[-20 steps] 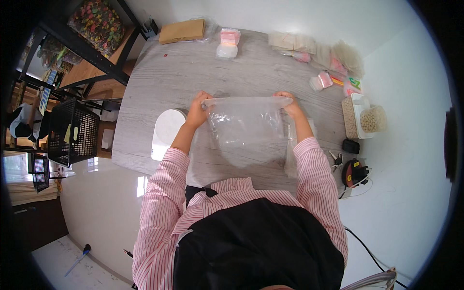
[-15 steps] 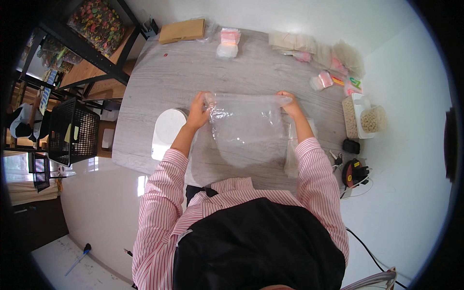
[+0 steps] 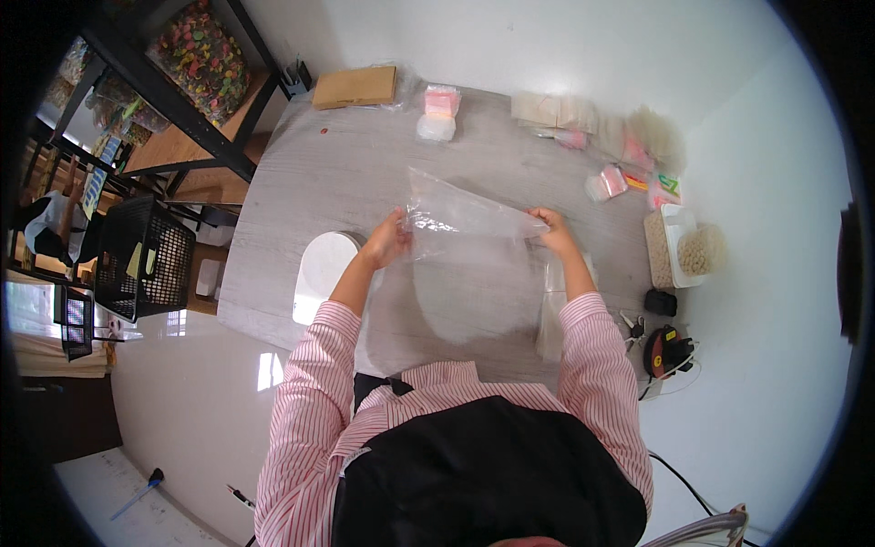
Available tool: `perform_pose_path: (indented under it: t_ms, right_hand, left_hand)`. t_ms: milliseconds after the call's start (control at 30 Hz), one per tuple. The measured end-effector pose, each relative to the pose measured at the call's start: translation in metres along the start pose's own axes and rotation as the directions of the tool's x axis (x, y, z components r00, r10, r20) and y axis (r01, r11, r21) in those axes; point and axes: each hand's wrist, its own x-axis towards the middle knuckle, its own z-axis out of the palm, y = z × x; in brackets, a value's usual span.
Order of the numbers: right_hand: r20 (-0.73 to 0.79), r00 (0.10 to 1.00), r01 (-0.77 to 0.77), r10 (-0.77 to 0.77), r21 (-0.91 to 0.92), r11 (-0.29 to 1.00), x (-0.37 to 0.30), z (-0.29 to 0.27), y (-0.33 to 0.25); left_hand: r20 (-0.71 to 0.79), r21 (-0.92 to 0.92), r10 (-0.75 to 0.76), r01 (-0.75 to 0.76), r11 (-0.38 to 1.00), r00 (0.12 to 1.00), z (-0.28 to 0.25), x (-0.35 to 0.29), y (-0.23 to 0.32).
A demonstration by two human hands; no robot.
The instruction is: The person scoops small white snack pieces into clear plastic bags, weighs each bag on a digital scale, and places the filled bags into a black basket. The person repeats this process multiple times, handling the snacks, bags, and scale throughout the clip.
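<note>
A clear plastic bag (image 3: 469, 219) is stretched between my two hands above the grey wood-grain table (image 3: 355, 159). Its left edge is pinched in my left hand (image 3: 389, 239), and the upper left corner sticks up past the fingers. My right hand (image 3: 556, 233) is closed on the right end, where the plastic is bunched narrower. A white device with a round plate (image 3: 330, 260), like a small scale, lies left of my left forearm. Flat clear bags (image 3: 550, 319) lie beside my right forearm, which partly hides them.
Along the back are a brown cardboard piece (image 3: 355, 87), pink-and-clear packets (image 3: 438, 114) and stacked plastic bags (image 3: 556, 111). A tub of pale pellets (image 3: 676, 246), scissors (image 3: 631, 330) and a round power strip (image 3: 667, 351) stand at the right. Left are a shelf (image 3: 173, 105) and black crate (image 3: 146, 260).
Both hands have come nearer to me with the bag. Its upper edge, level before, now slants down to the right, its left corner raised. The view has tilted slightly.
</note>
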Motion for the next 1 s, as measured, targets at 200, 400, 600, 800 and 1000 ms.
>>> perform_pose_path:
  t_ms: [200, 400, 600, 800, 1000]
  right_hand:
    - [0.019, 0.996, 0.084, -0.084, 0.019, 0.996, 0.005, -0.002, 0.010]
    - [-0.032, 0.979, 0.202, -0.201, 0.009, 0.979, -0.004, 0.008, -0.015]
    - [-0.082, 0.984, 0.141, -0.156, -0.165, 0.976, -0.014, 0.010, -0.025]
    - [-0.196, 0.955, -0.201, 0.224, 0.133, 0.971, -0.008, 0.008, -0.014]
    - [-0.302, 0.950, -0.190, 0.072, -0.380, 0.905, -0.012, 0.032, -0.019]
  left_hand:
    - [0.066, 0.124, -0.223, 0.213, 0.969, 0.973, 0.018, -0.019, 0.026]
    - [0.077, -0.203, -0.267, 0.277, 0.939, 0.961, 0.027, -0.023, 0.042]
    - [0.140, 0.060, -0.159, 0.152, 0.987, 0.977, 0.007, -0.006, 0.024]
    - [-0.173, 0.402, 0.241, -0.155, 0.902, 0.955, 0.013, -0.004, 0.011]
    - [0.223, 0.906, 0.796, -0.421, 0.044, 0.563, 0.046, -0.050, -0.004]
